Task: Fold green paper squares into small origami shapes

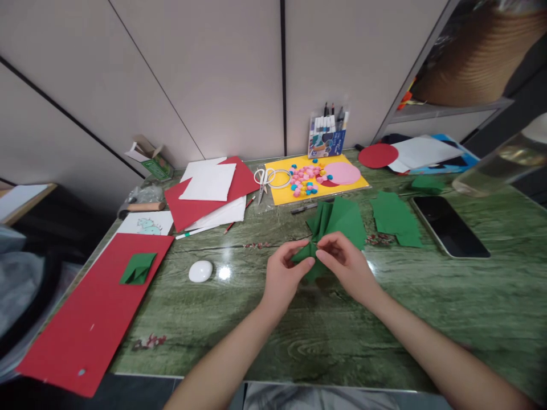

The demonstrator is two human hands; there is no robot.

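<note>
My left hand pinches a small piece of green paper between thumb and fingers, over the middle of the table. Thumb and fingertips of my right hand meet at the right end of that same paper, touching my left fingertips. Just behind both hands lies a fan of folded green paper. Flat green sheets rest to the right of it. A folded green piece sits on a long red sheet at the left.
Scissors and a yellow sheet with small coloured balls lie at the back. A phone and a clear bottle stand or lie right. A white oval object is left of my hands; the green table's front edge is near.
</note>
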